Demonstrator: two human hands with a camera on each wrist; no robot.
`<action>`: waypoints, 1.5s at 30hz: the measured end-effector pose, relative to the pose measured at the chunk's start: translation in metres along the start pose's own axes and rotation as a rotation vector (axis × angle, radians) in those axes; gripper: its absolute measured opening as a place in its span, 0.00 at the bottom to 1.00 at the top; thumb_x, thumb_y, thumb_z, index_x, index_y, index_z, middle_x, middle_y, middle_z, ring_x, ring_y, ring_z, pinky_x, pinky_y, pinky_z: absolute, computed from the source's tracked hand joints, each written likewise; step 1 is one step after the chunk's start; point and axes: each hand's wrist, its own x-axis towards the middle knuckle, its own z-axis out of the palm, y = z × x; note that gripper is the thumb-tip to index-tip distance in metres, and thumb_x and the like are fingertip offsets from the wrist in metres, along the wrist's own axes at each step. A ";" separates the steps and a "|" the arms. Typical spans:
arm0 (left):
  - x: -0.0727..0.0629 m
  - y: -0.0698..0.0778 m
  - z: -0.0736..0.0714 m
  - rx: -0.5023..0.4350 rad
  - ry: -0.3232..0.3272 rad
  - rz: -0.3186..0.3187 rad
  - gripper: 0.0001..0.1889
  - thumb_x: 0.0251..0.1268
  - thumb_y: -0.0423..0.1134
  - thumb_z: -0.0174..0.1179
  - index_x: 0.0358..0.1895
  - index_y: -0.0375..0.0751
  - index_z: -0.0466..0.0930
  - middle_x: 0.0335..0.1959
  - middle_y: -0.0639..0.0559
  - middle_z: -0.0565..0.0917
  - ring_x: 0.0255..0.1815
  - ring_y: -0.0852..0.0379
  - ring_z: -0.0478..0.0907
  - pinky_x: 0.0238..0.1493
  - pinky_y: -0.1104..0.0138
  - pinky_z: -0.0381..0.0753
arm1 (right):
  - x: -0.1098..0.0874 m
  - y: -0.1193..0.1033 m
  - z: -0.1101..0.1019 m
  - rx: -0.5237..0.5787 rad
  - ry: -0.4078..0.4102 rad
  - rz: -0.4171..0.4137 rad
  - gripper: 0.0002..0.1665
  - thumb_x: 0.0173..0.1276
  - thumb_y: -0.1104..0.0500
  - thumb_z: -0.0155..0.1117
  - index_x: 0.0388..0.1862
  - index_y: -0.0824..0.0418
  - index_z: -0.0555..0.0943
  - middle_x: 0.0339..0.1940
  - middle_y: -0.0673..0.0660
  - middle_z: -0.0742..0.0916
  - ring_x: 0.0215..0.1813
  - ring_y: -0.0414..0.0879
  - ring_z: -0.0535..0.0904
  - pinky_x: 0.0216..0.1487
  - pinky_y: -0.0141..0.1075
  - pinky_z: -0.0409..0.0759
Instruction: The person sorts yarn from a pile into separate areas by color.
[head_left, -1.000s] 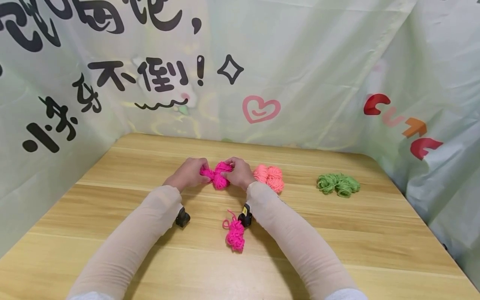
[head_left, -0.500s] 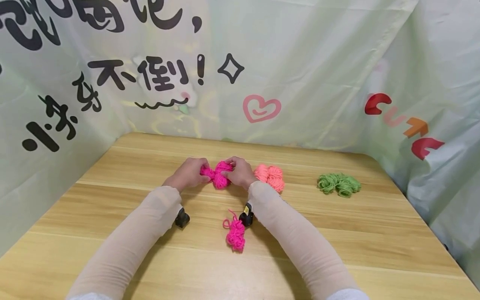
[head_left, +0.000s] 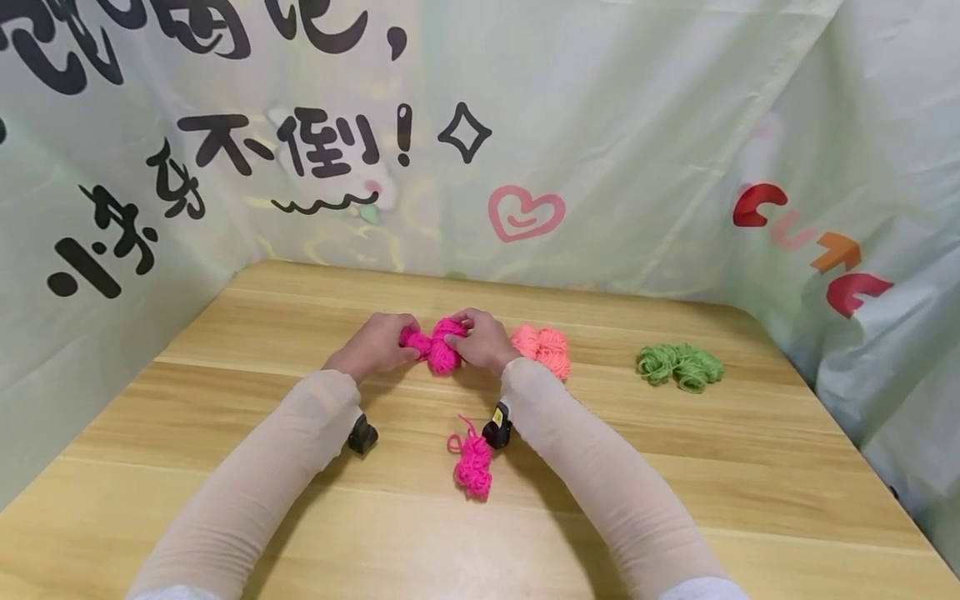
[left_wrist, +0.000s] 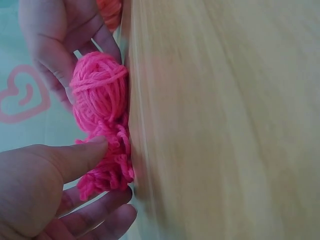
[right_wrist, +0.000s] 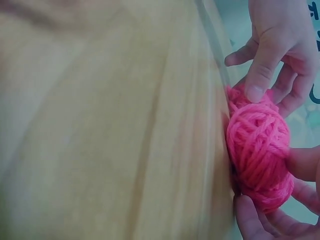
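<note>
Both my hands are on a bright pink yarn bundle (head_left: 445, 357) toward the back of the wooden table. My left hand (head_left: 378, 343) pinches its smaller, loopy left part between thumb and fingers. On the right, my right hand (head_left: 482, 342) grips the rounder, wound part, thumb in front and fingers behind. In the left wrist view, that wound yarn (left_wrist: 99, 90) sits against the loopy bunch (left_wrist: 107, 172). The right wrist view has the wound yarn (right_wrist: 260, 150) close up, touching or just above the tabletop; I cannot tell which.
Another pink yarn bundle (head_left: 474, 468) with loose strand ends lies nearer me. Coral yarn (head_left: 551, 350) lies beside my right wrist, partly behind it. Green yarn (head_left: 681, 367) lies farther right on the table (head_left: 720, 483). A printed curtain (head_left: 615, 150) hangs behind the table.
The wound part of the pink yarn has turned slightly and now looks like one upright oval. Both hands keep their hold, almost in place. The head view has shifted a little.
</note>
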 end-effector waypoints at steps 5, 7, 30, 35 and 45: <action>0.000 -0.001 0.001 0.011 -0.001 0.002 0.19 0.64 0.39 0.66 0.55 0.35 0.77 0.43 0.44 0.82 0.45 0.48 0.77 0.50 0.56 0.76 | -0.001 -0.001 -0.002 0.001 -0.001 0.007 0.21 0.66 0.57 0.67 0.57 0.58 0.78 0.53 0.59 0.81 0.52 0.51 0.78 0.52 0.41 0.77; -0.001 -0.001 0.001 0.014 -0.004 0.003 0.20 0.64 0.40 0.65 0.56 0.35 0.76 0.43 0.44 0.82 0.44 0.48 0.77 0.50 0.56 0.77 | -0.002 -0.001 -0.002 0.006 -0.001 0.010 0.21 0.66 0.57 0.67 0.57 0.58 0.78 0.53 0.59 0.81 0.51 0.51 0.78 0.51 0.40 0.77; -0.006 -0.002 -0.003 -0.026 -0.015 0.004 0.24 0.64 0.39 0.65 0.60 0.33 0.73 0.45 0.42 0.81 0.46 0.47 0.78 0.51 0.55 0.77 | -0.007 0.001 -0.009 0.034 0.000 0.011 0.24 0.66 0.56 0.67 0.60 0.58 0.75 0.59 0.61 0.78 0.58 0.55 0.74 0.55 0.44 0.76; -0.009 -0.007 -0.003 -0.027 -0.019 0.011 0.25 0.63 0.40 0.66 0.60 0.34 0.72 0.43 0.43 0.81 0.42 0.48 0.78 0.47 0.56 0.79 | -0.010 0.001 -0.010 0.034 -0.012 0.004 0.24 0.67 0.55 0.66 0.61 0.58 0.75 0.60 0.62 0.77 0.61 0.55 0.73 0.57 0.45 0.75; -0.022 -0.006 -0.008 0.006 0.011 0.039 0.25 0.63 0.40 0.65 0.61 0.33 0.72 0.51 0.40 0.80 0.42 0.48 0.77 0.53 0.52 0.76 | -0.016 0.002 -0.014 0.061 -0.024 -0.007 0.25 0.68 0.55 0.65 0.62 0.59 0.74 0.61 0.62 0.77 0.62 0.56 0.72 0.59 0.47 0.74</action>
